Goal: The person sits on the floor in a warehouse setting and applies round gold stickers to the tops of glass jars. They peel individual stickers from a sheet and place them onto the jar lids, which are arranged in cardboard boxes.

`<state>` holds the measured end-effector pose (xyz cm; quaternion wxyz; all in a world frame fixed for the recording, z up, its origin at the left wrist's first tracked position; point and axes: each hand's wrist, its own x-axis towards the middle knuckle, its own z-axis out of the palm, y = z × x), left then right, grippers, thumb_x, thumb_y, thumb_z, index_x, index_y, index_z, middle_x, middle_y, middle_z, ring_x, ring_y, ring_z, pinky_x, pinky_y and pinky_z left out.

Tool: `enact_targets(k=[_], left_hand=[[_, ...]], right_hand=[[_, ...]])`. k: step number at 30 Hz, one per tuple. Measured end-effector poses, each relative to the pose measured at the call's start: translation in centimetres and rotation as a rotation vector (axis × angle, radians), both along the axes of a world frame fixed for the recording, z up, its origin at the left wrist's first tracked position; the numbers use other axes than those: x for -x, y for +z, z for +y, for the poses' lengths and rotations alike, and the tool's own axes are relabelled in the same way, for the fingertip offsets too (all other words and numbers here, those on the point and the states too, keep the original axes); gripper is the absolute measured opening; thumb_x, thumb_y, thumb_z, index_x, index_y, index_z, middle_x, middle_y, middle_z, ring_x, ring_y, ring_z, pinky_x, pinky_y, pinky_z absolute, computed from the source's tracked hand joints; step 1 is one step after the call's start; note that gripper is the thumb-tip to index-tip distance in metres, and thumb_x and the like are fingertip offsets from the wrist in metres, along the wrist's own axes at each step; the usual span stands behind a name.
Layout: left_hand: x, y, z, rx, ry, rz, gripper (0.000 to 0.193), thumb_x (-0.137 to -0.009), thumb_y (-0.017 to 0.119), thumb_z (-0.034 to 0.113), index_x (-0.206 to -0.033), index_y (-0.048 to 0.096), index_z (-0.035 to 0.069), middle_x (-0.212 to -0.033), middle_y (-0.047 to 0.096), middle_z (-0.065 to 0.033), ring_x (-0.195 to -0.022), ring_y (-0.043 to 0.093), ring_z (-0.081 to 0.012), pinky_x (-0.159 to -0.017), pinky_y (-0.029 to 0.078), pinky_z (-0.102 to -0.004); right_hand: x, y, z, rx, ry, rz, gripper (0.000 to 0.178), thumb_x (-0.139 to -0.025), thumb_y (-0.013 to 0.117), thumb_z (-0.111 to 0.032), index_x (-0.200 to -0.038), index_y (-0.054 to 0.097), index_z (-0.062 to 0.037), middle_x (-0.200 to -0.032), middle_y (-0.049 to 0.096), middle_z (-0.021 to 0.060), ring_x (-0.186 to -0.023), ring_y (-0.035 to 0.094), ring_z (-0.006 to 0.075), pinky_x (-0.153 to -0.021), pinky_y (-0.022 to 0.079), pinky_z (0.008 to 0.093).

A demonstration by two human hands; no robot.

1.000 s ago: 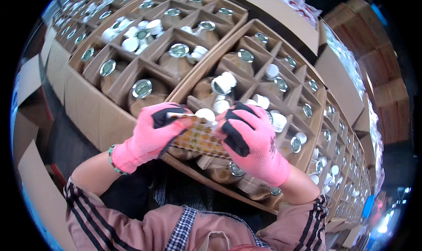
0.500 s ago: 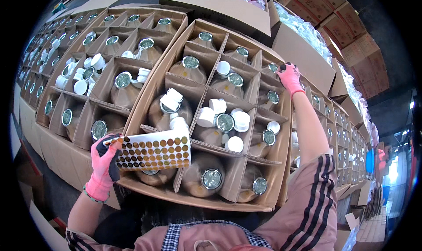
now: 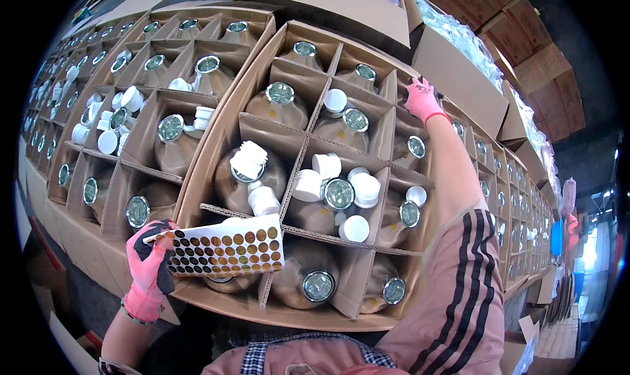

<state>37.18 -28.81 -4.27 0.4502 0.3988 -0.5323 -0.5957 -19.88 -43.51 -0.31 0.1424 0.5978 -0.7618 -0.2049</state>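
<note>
My left hand [image 3: 149, 263], in a pink glove with dark palm, grips a white sticker sheet [image 3: 226, 247] by its left end. Rows of round, gold-brown stickers cover the sheet, which lies over the near left part of a divided cardboard box [image 3: 367, 321]. At the box's far right corner, my right hand [image 3: 423, 101], also gloved in pink, reaches down over a compartment; its fingertips and whatever they touch are hidden. Glass bottles with round mouths stand in the compartments, one glass bottle [image 3: 317, 286] at the near side. White caps [image 3: 354, 228] lie around several bottle necks.
Another divided box [image 3: 98, 227] of bottles and caps adjoins on the left, with more beyond. Further bottle boxes [image 3: 502, 184] stretch away on the right. Open cartons [image 3: 459, 89] with plastic-wrapped glassware stand behind, and stacked brown cartons [image 3: 525, 53] rise at the far right.
My right hand has moved slightly up and left and dipped deeper into the far corner compartment. My left hand and the sticker sheet have shifted a little lower in view.
</note>
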Motion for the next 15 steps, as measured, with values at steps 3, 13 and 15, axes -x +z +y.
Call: enact_targets(k=[3, 13, 15], left_hand=[[0.1, -0.2, -0.1, 0.013, 0.008, 0.013, 0.035, -0.076, 0.06, 0.012, -0.106, 0.047, -0.002, -0.105, 0.051, -0.0128, -0.098, 0.051, -0.0276, -0.087, 0.039, -0.0385], [2.0, 0.7, 0.0, -0.007, 0.117, 0.126, 0.019, -0.075, 0.057, 0.002, -0.093, 0.056, -0.004, -0.095, 0.056, -0.0118, -0.088, 0.054, -0.0195, -0.079, 0.041, -0.0275], [2.4, 1.0, 0.1, -0.019, 0.163, 0.046, 0.019, -0.074, 0.058, 0.0, -0.092, 0.057, -0.005, -0.094, 0.056, -0.011, -0.086, 0.054, -0.0177, -0.077, 0.041, -0.0258]], right_hand=[[-0.5, 0.2, 0.2, -0.004, 0.02, 0.073, 0.034, -0.065, 0.064, -0.02, -0.096, 0.06, -0.0071, -0.121, 0.041, 0.0128, -0.116, 0.034, 0.032, -0.095, 0.03, 0.0444], [-2.4, 0.6, 2.9, 0.834, 0.193, -0.263, 0.026, -0.064, 0.065, -0.017, -0.087, 0.057, -0.007, -0.104, 0.051, 0.0124, -0.101, 0.044, 0.032, -0.084, 0.036, 0.0436], [-7.3, 2.7, 5.2, 0.953, 0.457, -0.557, 0.017, -0.068, 0.064, -0.014, -0.08, 0.056, -0.0041, -0.086, 0.055, 0.0128, -0.083, 0.052, 0.0299, -0.073, 0.041, 0.0378]])
